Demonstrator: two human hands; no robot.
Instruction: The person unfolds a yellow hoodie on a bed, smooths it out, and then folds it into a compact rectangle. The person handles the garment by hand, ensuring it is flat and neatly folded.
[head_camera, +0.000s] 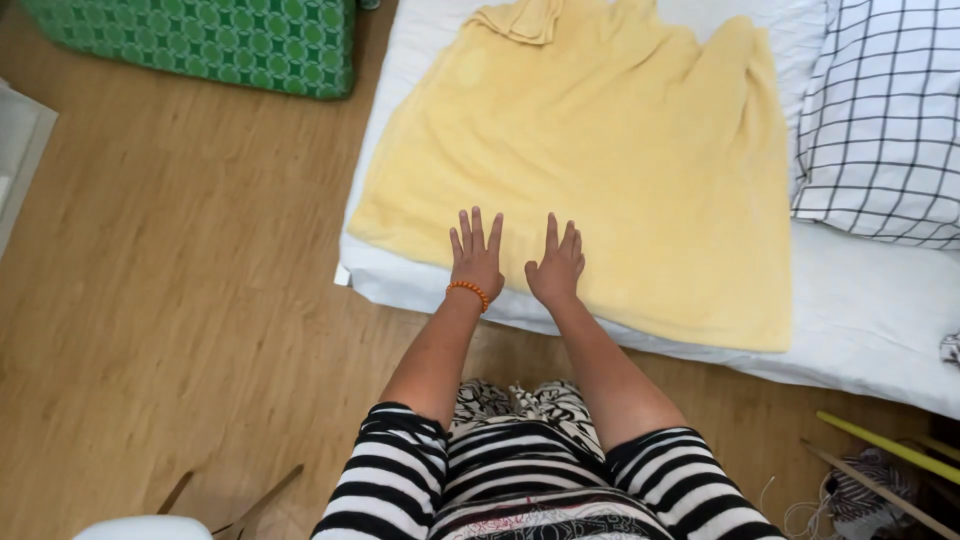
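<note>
A: Entry, head view. We log both hands flat on the yellow towel (600, 150), which lies spread over the white mattress (870, 310), its near edge close to the near side of the mattress.

B: State of the hands?

A: Left hand (476, 255): fingers spread, palm down, pressed on the towel near its near-left corner. An orange bead bracelet (468, 290) sits at that wrist. Right hand (556, 265): also open, fingers a little closer together, palm down on the towel just to the right of the left hand. The two hands lie near each other but do not touch. Neither pinches the cloth.

B: Condition of the towel?

A: Mostly flat. We note one folded-over bit (520, 18) at the far edge and a slanting right edge. Its left edge runs along the left side of the mattress.

B: Surroundings?

A: A checked pillow (885, 120), white with black lines, at far right on the mattress, just beside the towel. A green patterned box (215, 40) on the wooden floor (150, 300) at far left. Yellow and wooden sticks (880, 455) on the floor at near right. We see striped sleeves (400, 465) on both arms.
</note>
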